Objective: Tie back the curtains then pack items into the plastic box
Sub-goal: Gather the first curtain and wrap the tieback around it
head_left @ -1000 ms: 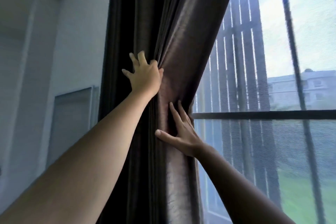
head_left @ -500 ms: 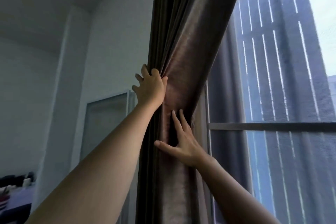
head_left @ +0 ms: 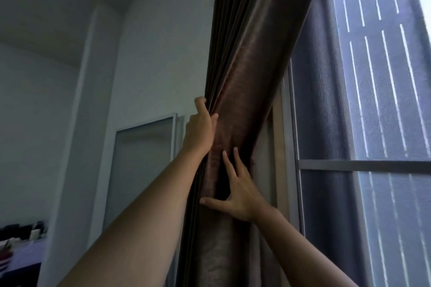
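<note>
A dark brown curtain [head_left: 251, 58] hangs gathered into a thick bundle in the middle of the head view. My left hand [head_left: 200, 130] grips the bundle's left folds, fingers curled round the pleats and thumb on the front. Lower down, my right hand [head_left: 235, 191] presses flat against the front of the bundle with fingers straight and spread, thumb stretched to the left. No tie-back and no plastic box are in view.
A grey sheer curtain [head_left: 349, 100] covers the window [head_left: 363, 165] on the right. A white wall and a pale door panel [head_left: 142, 170] stand at the left. A table with small items [head_left: 18, 247] shows at the lower left edge.
The curtain has been pulled leftwards into a tighter bundle, uncovering more sheer and window. My left hand's fingers have curled round the folds; my right hand stays flat on the front.
</note>
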### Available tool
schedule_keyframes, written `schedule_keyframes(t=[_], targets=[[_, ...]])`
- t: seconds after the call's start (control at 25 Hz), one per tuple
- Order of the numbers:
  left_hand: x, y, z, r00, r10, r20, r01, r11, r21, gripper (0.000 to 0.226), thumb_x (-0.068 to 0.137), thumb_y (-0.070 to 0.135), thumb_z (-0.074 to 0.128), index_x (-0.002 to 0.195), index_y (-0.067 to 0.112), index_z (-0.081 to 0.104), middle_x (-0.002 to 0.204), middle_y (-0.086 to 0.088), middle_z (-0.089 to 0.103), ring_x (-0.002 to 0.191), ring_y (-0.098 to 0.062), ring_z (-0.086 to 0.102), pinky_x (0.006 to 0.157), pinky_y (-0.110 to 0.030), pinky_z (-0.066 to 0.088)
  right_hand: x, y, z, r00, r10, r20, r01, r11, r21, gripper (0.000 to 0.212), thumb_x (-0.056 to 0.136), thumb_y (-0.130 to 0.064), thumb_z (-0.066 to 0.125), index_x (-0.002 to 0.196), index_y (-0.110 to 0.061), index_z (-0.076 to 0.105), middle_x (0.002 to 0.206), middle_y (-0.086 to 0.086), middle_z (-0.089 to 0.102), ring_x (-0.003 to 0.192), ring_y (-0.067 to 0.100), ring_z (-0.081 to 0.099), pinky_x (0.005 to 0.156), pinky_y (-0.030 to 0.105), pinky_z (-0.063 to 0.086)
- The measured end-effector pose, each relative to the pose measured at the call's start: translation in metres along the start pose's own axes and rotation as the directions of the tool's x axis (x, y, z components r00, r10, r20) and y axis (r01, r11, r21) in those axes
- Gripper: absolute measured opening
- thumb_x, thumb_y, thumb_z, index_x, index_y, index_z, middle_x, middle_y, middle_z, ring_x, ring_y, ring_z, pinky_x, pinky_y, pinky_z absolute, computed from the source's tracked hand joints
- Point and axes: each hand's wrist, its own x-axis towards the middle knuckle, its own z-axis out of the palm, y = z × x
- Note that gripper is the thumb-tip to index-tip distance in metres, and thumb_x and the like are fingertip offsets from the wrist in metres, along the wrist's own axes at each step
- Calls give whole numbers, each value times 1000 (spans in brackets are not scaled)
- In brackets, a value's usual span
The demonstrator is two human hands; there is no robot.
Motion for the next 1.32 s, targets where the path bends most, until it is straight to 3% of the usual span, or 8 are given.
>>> schedule_keyframes(t=[0.08,0.24,0.36,0.48,0.6,0.8,1.04,1.32], targets=[[5,-6,0,999,-29,17,29,1000,4,49,98,26,45,140,9,27,88,-7,55,77,-24,59,58,-25,40,-3,3,5,1000,-17,21,18,998,-55,127,61,-75,65,143,-35,-23,148,-6,-40,145,20,-14,117,39,7],[14,-18,0,997,-37,69,29,994,105,33,96,35,47,96,2,52,83,-17,62,84,-38,62,62,-31,37,-10,6,3,995,-29,96,44,986,-158,127,65,-65,70,144,-28,-22,146,-3,-40,145,22,-12,118,39,12],[6,-6,-2,1000,-9,29,2,970,242,49,94,35,52,129,3,41,118,-26,58,109,-42,55,78,-43,44,-23,8,-22,994,-13,108,39,970,-241,110,74,-59,65,149,-28,-9,157,1,-22,146,24,1,115,38,18],[-12,28,-8,965,261,-26,-234,902,364,84,88,20,62,150,20,5,156,-18,13,141,-36,21,108,-51,30,-47,13,-60,994,-103,-43,75,902,-426,86,84,-55,52,151,-24,7,159,3,5,144,24,17,115,34,19],[-11,83,-13,845,533,44,-481,721,498,89,86,2,59,150,23,1,159,-9,-4,146,-33,0,114,-51,13,-71,10,-101,965,-168,-204,30,837,-546,78,84,-55,43,149,-16,23,156,7,23,142,22,27,115,31,10],[-14,195,-14,860,478,178,-495,697,519,80,89,-4,47,150,15,-2,160,-5,-7,146,-27,-9,117,-46,6,-139,-1,-192,924,-59,-379,-179,809,-560,80,85,-60,38,150,-20,13,160,1,7,147,15,8,116,31,-1],[-65,316,16,825,544,153,-565,790,239,67,92,4,41,149,6,5,159,-12,2,146,-29,1,114,-48,16,-281,9,-323,910,47,-413,-349,623,-700,81,89,-61,32,150,-18,1,158,9,-11,145,19,-9,114,33,-5],[-170,503,71,845,523,109,-468,823,-322,60,100,26,34,150,10,5,159,-9,1,147,-26,4,115,-46,14,-455,-7,-458,823,110,-557,-559,328,-761,79,87,-58,36,148,-10,23,155,23,14,143,38,15,112,45,13]])
